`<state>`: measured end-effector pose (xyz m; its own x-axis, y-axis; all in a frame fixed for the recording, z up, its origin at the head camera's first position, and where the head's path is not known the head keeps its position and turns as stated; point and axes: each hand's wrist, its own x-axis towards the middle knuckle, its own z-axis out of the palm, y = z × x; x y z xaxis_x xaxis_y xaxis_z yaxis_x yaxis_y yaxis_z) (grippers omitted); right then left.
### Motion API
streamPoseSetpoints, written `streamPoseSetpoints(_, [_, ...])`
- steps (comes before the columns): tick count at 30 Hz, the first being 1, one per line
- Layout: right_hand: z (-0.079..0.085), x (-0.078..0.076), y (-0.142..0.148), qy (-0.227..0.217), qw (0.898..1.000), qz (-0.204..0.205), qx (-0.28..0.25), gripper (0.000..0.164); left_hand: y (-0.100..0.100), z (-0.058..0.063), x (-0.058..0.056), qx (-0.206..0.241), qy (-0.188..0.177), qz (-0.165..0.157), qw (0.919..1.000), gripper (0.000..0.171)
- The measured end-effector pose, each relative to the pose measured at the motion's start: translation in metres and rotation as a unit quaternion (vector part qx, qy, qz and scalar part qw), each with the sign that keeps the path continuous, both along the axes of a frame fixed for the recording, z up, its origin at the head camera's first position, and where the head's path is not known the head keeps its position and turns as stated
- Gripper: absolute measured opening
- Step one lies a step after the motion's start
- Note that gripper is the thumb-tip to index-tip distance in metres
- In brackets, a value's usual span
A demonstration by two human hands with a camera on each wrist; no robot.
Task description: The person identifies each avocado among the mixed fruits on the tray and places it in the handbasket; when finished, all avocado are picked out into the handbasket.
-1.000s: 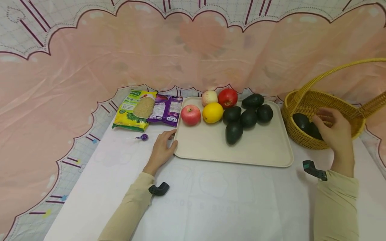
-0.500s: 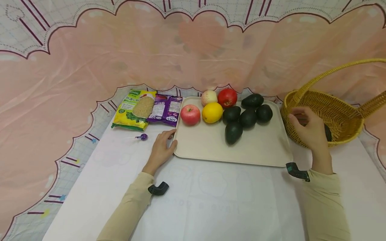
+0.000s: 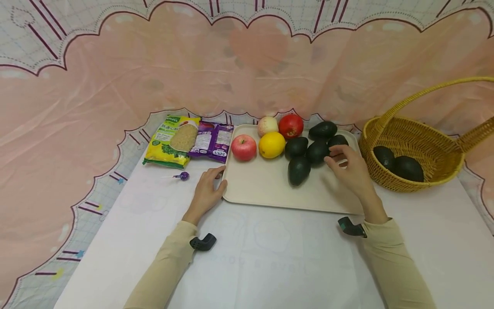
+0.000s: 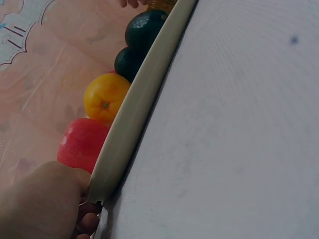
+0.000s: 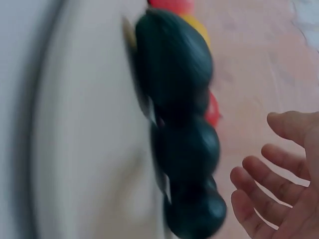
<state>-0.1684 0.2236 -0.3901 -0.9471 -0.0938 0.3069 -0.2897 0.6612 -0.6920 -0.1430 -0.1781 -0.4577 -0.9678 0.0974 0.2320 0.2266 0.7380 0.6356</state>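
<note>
My left hand (image 3: 206,191) rests against the left edge of the beige tray (image 3: 254,189), thumb and fingertips right at the rim. On that tray lie several dark green avocados (image 3: 299,170), a yellow lemon-like fruit (image 3: 272,145), a pink-red apple (image 3: 244,147), a red pomegranate (image 3: 291,125) and a pale peach (image 3: 268,126). Over the right part of the tray hovers my right hand (image 3: 351,171), fingers loosely bent and nothing between them. Its fingertips overlap the rightmost avocado (image 3: 337,140) in the head view. In the right wrist view a gap shows between hand and avocados (image 5: 187,149).
A yellow wicker basket (image 3: 440,141) with a tall handle stands right of the tray. Two avocados (image 3: 409,168) lie in it. Left of the tray are a yellow-green food bag (image 3: 170,141), a purple packet (image 3: 212,139) and a purple lollipop (image 3: 184,176).
My right hand has moved left from over the basket to above the tray's right side, uncovering the two avocados in the basket. The left hand has stayed at the tray's edge.
</note>
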Motion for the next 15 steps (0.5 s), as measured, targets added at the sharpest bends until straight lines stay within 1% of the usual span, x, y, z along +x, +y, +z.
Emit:
streamPoseSetpoints(7, [-0.012,0.002,-0.023,-0.007,1.000,0.022,0.003,0.046,0.000,-0.001,-0.001,0.000,0.007,-0.002,1.0000,0.043])
streamPoseSetpoints(15, [-0.021,0.006,-0.044,-0.063,0.996,0.034,0.048,0.061,-0.001,-0.001,-0.001,-0.001,0.007,-0.001,1.0000,0.044])
